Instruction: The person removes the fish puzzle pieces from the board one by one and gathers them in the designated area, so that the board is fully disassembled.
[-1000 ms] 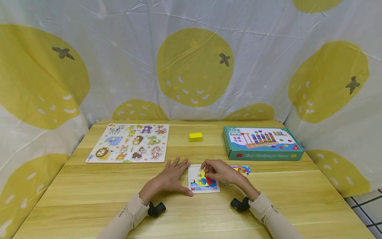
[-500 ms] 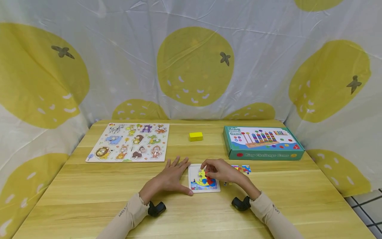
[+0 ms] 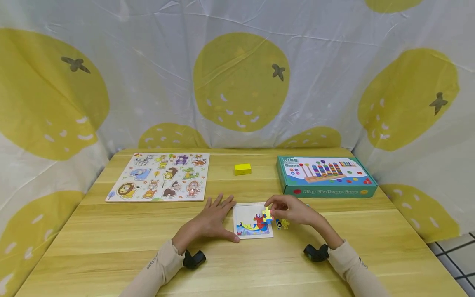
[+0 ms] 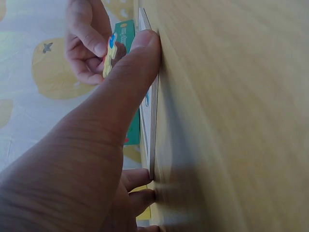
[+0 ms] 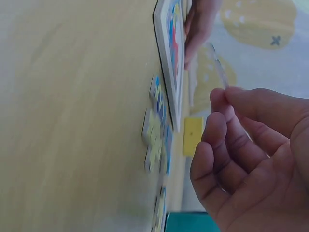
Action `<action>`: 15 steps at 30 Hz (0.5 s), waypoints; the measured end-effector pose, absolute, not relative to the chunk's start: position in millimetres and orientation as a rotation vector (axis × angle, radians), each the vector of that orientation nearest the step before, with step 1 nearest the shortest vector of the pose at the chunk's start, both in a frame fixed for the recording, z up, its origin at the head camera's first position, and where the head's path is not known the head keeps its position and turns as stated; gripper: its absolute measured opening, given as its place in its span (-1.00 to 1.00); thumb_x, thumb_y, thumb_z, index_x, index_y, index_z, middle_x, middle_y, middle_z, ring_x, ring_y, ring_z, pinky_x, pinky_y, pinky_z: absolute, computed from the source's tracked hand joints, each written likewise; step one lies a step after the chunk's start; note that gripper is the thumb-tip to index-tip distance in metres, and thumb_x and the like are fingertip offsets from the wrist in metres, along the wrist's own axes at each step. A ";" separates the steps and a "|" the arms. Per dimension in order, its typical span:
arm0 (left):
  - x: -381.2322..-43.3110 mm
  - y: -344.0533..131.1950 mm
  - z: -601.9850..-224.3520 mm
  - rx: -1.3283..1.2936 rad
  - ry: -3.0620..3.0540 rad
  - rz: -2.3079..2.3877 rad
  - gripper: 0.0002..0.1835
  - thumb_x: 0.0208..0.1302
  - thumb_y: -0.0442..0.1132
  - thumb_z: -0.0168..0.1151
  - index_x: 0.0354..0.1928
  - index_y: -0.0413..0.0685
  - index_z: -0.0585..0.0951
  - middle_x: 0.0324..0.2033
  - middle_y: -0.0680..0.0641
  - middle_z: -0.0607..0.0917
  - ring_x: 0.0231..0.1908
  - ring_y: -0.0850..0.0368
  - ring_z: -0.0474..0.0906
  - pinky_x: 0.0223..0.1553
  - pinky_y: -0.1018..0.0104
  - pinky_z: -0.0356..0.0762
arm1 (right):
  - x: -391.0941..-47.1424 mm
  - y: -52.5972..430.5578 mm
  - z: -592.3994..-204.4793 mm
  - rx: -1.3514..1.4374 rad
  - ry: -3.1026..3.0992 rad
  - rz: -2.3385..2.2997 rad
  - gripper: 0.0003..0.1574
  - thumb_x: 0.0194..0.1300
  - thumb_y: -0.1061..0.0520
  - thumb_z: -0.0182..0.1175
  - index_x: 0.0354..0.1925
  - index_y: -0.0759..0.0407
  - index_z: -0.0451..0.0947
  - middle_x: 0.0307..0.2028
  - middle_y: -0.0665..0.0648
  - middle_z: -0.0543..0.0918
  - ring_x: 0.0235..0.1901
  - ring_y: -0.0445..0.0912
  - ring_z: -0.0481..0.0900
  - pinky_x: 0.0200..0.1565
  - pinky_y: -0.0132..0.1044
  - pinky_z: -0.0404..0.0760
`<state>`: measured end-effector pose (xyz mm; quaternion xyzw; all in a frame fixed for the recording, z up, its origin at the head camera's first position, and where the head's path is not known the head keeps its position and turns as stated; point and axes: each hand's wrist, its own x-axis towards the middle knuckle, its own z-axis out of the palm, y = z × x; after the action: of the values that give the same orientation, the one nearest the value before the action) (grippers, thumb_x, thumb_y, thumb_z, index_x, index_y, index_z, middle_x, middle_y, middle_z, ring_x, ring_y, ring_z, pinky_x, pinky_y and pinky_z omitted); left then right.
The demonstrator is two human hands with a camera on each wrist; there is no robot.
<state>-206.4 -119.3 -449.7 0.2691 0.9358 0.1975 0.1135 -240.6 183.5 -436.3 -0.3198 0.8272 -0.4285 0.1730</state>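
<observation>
My right hand (image 3: 291, 209) pinches a jigsaw piece (image 3: 267, 215), mostly yellow with some blue, between thumb and fingertips. It holds the piece tilted above the right side of a small white-framed puzzle tray (image 3: 243, 211). In the right wrist view the piece (image 5: 219, 67) appears edge-on, clear of the table. Several joined pieces, yellow, red and blue, lie along the tray's bottom and right. My left hand (image 3: 213, 220) rests with fingers spread at the tray's left edge; its thumb (image 4: 140, 53) touches the near left corner. Loose jigsaw pieces (image 5: 154, 137) lie right of the tray, partly hidden by my right hand.
An animal puzzle board (image 3: 159, 177) lies at the back left. A yellow block (image 3: 243, 169) sits behind the tray. At the back right is a green Ring Challenge Game box (image 3: 328, 177). A fruit-patterned curtain (image 3: 241, 82) hangs beyond the table's far edge.
My right hand has lifted the yellow piece out of the tray's middle and moved slightly right with it. The red piece beneath is more visible. My left hand has stayed in place.
</observation>
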 end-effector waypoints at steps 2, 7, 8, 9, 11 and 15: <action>-206.6 -119.9 -450.2 0.789 2.744 0.583 0.26 -0.21 0.49 0.34 0.48 -0.06 0.13 0.49 -0.08 0.02 0.47 -0.23 -0.26 0.33 -0.35 -0.38 | -239.6 191.5 -436.2 -0.892 2.344 -1.225 -0.71 0.35 0.17 0.18 0.02 0.22 0.54 -0.35 0.10 0.61 -0.39 -0.10 0.55 -0.34 -0.38 0.54; -206.9 -120.4 -450.8 0.790 2.744 0.584 0.26 -0.21 0.48 0.34 0.47 -0.06 0.13 0.49 -0.08 0.02 0.47 -0.24 -0.26 0.33 -0.35 -0.39 | -238.3 209.7 -438.5 -0.855 2.364 -1.217 -0.72 0.35 0.17 0.18 0.01 0.22 0.54 -0.33 0.11 0.60 -0.37 -0.13 0.54 -0.35 -0.40 0.52; -206.9 -120.4 -450.7 0.792 2.744 0.584 0.25 -0.20 0.48 0.34 0.47 -0.06 0.13 0.49 -0.08 0.02 0.46 -0.25 -0.25 0.33 -0.36 -0.38 | -238.1 213.4 -439.1 -0.850 2.369 -1.216 -0.72 0.35 0.17 0.18 0.01 0.22 0.54 -0.33 0.11 0.60 -0.37 -0.14 0.54 -0.35 -0.40 0.51; -206.8 -120.3 -450.4 0.795 2.743 0.590 0.25 -0.20 0.47 0.35 0.47 -0.07 0.14 0.49 -0.09 0.03 0.46 -0.26 -0.25 0.33 -0.36 -0.38 | -237.8 217.1 -439.6 -0.846 2.371 -1.218 -0.72 0.35 0.17 0.18 0.01 0.22 0.54 -0.33 0.11 0.61 -0.37 -0.15 0.53 -0.35 -0.41 0.50; -206.5 -120.1 -449.3 0.800 2.738 0.602 0.24 -0.19 0.46 0.36 0.47 -0.08 0.14 0.49 -0.10 0.03 0.46 -0.26 -0.26 0.33 -0.36 -0.38 | -237.0 224.1 -440.8 -0.842 2.370 -1.221 -0.71 0.35 0.17 0.18 0.01 0.23 0.54 -0.33 0.12 0.61 -0.36 -0.15 0.54 -0.33 -0.41 0.50; -205.9 -119.9 -447.3 0.806 2.729 0.618 0.23 -0.17 0.43 0.37 0.47 -0.09 0.14 0.49 -0.11 0.02 0.46 -0.26 -0.27 0.33 -0.36 -0.39 | -235.0 237.1 -442.8 -0.839 2.350 -1.235 -0.69 0.35 0.18 0.17 0.02 0.27 0.53 -0.33 0.13 0.62 -0.35 -0.10 0.56 -0.31 -0.41 0.51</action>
<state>-205.9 -119.9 -447.3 0.2749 0.9311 0.2107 0.1145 -235.0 237.1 -442.8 -0.2965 0.8307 -0.4364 0.1776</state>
